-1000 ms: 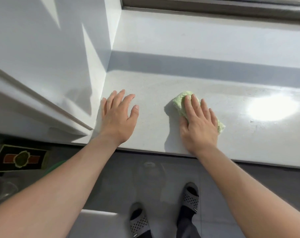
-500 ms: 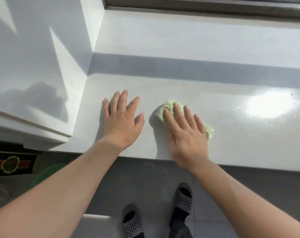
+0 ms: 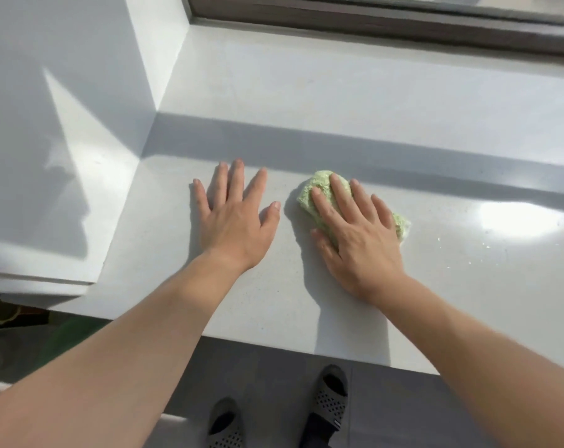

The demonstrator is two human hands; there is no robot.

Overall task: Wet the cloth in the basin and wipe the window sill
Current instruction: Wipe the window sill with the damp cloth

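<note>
— What is hidden?
— Much of the cloth (image 3: 319,185) is covered by the right hand (image 3: 358,234), pressed on it with straight fingers, on the window sill (image 3: 468,286).
— And changed?
— Within 1 s the cloth has been slid nearer the left hand (image 3: 235,221), laid flat, fingers spread.

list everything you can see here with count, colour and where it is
window sill: one, white, across the middle
cloth: one, light green, on the window sill, right of centre
window frame: one, dark brown, along the top
water drops: a few, clear, on the window sill right of the cloth
wall: one, white, left of the window sill
floor: one, grey tiles, below the window sill's edge
slippers: two, grey, on the floor
left hand: one, flat on the window sill
right hand: one, fingers straight, pressing the cloth
</note>
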